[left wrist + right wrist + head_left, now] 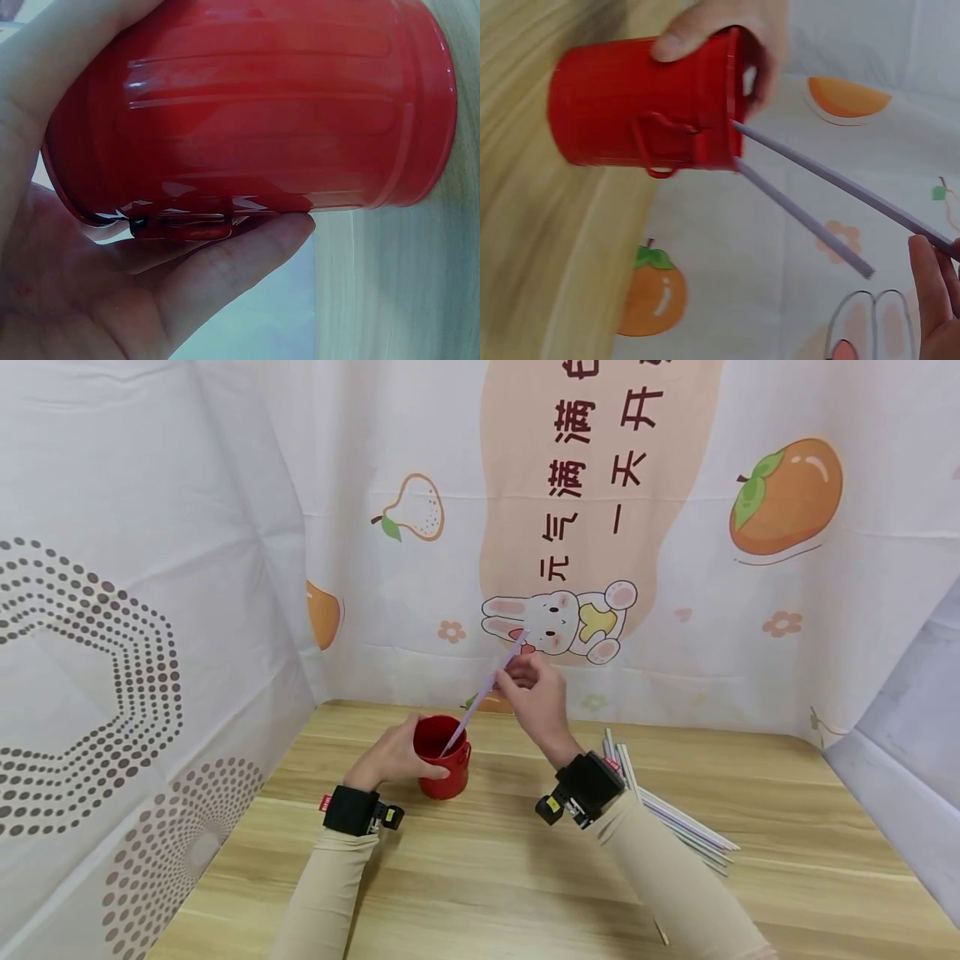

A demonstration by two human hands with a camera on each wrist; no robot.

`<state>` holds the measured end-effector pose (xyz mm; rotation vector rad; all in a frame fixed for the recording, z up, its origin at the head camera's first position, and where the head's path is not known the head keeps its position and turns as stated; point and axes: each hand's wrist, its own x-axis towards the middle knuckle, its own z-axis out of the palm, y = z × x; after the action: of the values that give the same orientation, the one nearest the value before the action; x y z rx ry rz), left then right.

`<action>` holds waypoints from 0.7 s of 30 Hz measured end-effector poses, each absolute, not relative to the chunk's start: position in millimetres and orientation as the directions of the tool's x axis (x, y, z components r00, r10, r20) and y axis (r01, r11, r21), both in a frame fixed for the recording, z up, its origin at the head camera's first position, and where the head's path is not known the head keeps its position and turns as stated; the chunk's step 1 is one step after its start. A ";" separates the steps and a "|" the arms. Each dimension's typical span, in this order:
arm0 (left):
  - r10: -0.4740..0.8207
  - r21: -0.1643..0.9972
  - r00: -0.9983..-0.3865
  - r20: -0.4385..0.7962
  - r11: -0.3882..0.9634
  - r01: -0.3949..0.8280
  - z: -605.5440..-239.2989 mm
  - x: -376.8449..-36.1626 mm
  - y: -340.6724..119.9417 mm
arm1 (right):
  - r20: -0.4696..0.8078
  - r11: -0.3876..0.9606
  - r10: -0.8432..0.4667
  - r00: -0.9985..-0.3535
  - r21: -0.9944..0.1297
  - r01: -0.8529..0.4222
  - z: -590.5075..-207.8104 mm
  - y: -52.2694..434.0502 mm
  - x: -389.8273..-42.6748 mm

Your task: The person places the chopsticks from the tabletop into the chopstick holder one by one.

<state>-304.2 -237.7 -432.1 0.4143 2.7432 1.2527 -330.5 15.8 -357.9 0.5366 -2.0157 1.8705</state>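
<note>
Fingers (431,770) of the left hand (392,760) curl round a shiny red metal cup (444,767) on the wooden table (787,827). Right hand (534,695) fingers pinch a long pale purple straw (486,690) poking into the cup. More straws (675,814) lie on the right.

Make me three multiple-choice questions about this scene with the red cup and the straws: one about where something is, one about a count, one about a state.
1. Where does the pile of spare straws lie?
A. inside the cup
B. on the table by the right forearm
C. under the left hand

2. How many straws stick out of the red cup?
A. two
B. none
C. five

3. What is the left hand doing?
A. lying flat on the table
B. pinching a straw
C. gripping the cup

Answers:
1 B, the head view shows them lying on the wood there.
2 A, the right wrist view shows two lilac straws.
3 C, its fingers wrap the cup's wall.
</note>
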 end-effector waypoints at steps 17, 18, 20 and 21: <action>0.271 0.743 -0.963 0.014 0.642 0.192 -432.9 -304.0 -237.5 | 0.399 0.179 -0.167 -0.902 -0.887 -0.426 -411.6 -12.3 -328.5; 0.269 0.740 -0.963 0.013 0.645 0.190 -432.9 -304.3 -237.2 | 0.388 0.193 -0.168 -0.906 -0.888 -0.416 -413.9 -13.3 -329.0; 0.268 0.737 -0.963 0.010 0.649 0.188 -432.7 -304.6 -236.8 | 0.361 0.211 -0.163 -0.918 -0.896 -0.390 -418.0 -14.8 -330.3; 0.268 0.736 -0.963 0.009 0.651 0.188 -432.6 -305.0 -236.7 | 0.351 0.215 -0.159 -0.923 -0.900 -0.379 -419.8 -15.2 -331.0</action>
<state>-305.0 -236.7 -432.6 0.3827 2.7625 1.2139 -331.0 -15.2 -419.8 0.5162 -2.2999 1.7878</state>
